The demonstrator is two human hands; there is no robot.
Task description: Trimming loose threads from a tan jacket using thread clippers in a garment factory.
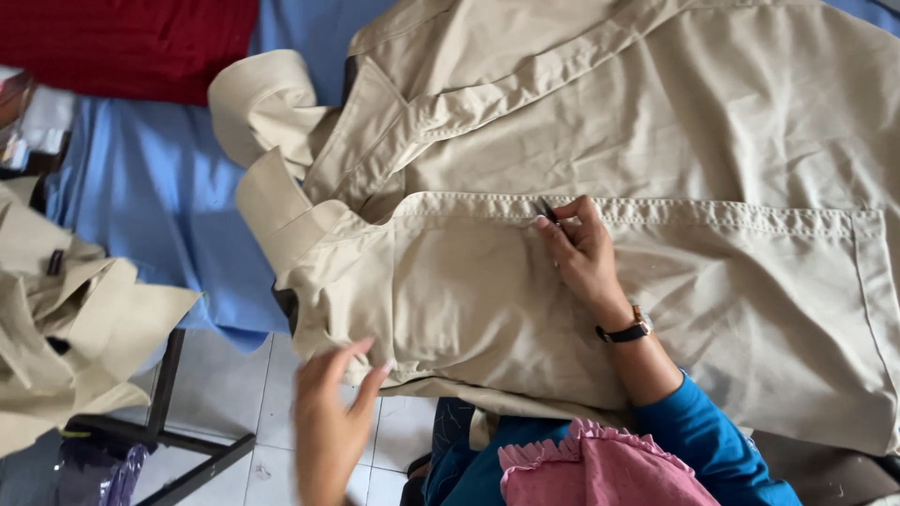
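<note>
Beige garment lies spread across the blue-covered table, filling the middle and right of the scene. Right hand rests on the stitched hem, its thumb and forefinger pinched on a small dark tool whose tip touches the seam. Left hand sits at the garment's near left edge, fingers apart, fingertips touching the cloth. More beige pieces lie well apart at the left; red fabric lies far left.

Beige stitched garment spread flat, small dark tool at its seam
</note>
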